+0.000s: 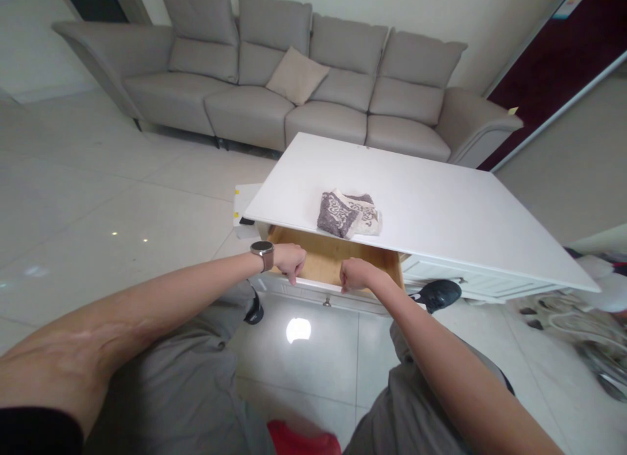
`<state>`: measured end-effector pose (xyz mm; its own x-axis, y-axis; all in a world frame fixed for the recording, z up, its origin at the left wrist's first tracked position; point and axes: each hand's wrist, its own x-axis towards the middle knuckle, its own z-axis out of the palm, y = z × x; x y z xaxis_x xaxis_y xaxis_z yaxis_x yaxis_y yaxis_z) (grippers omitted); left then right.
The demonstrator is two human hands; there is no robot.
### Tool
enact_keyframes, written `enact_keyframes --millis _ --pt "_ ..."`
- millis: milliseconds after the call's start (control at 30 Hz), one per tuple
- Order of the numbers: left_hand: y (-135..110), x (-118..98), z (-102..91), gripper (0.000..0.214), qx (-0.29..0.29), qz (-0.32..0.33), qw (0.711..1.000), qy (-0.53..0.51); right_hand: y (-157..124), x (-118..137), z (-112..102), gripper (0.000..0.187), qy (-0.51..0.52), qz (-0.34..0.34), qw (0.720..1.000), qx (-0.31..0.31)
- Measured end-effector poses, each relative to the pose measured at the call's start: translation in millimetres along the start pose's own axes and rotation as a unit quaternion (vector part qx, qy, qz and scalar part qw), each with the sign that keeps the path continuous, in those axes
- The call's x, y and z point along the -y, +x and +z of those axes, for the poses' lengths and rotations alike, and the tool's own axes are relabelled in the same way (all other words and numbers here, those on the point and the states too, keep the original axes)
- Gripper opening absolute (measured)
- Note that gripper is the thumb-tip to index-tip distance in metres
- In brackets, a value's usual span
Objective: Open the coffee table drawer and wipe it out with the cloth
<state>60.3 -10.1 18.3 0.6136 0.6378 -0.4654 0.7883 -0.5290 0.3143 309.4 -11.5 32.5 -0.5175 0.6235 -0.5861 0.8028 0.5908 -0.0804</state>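
Note:
A drawer (329, 251) with a bare wooden inside stands pulled out from the white coffee table (421, 194). My left hand (291, 259), below a wristwatch, grips the top edge of the drawer front toward its left end. Farther right on that same edge, my right hand (356, 274) is closed with its fingers curled over the rim. Between and below them sits a small metal knob (326, 302) on the drawer front. A grey and white patterned towel (349, 213) lies folded and rumpled on the tabletop, near the edge above the drawer.
Behind the table runs a long grey sofa (328, 119) with a beige cushion (298, 75). A white box (245, 197) stands at the table's left end. Something red (304, 439) lies low between my legs. Blurred items (578, 331) sit on the floor at right.

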Motion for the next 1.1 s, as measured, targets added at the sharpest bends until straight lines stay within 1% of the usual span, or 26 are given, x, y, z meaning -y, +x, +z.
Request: enact_keyframes --millis 133,333,467,600,767,933,1033,1100 --pt "1.2 -0.1 0.3 0.016 0.015 -0.006 1.0 -0.008 0.6 -2.0 -0.6 0.028 0.018 -0.004 1.0 0.018" --pt "0.2 -0.4 0.6 0.013 0.035 -0.023 0.999 -0.028 -0.6 -4.1 2.2 0.027 0.024 -0.013 1.0 0.013" --pt "-1.4 -1.0 2.2 0.013 0.036 -0.025 0.998 -0.037 -3.6 -4.3 3.4 0.027 0.038 -0.008 0.999 0.019" --pt "-1.6 -0.1 6.7 0.014 0.043 -0.024 0.998 -0.05 -6.0 -4.1 6.2 0.026 0.056 -0.01 0.998 0.02" --pt "-1.4 2.0 16.5 0.019 0.064 -0.034 0.994 -0.084 -7.9 -0.8 11.5 0.025 0.075 -0.014 0.996 0.042" --pt "-2.9 0.4 21.6 0.024 0.069 -0.016 0.993 -0.096 -13.2 5.2 11.1 0.029 0.071 -0.012 0.996 0.055" --pt "-3.1 -1.8 22.8 0.025 0.086 -0.011 0.991 -0.103 -15.4 7.2 11.7 0.026 0.078 -0.019 0.995 0.065" --pt "-3.1 -4.0 24.8 0.024 0.105 -0.009 0.989 -0.109 -15.5 8.1 14.7 0.023 0.094 -0.025 0.992 0.083"
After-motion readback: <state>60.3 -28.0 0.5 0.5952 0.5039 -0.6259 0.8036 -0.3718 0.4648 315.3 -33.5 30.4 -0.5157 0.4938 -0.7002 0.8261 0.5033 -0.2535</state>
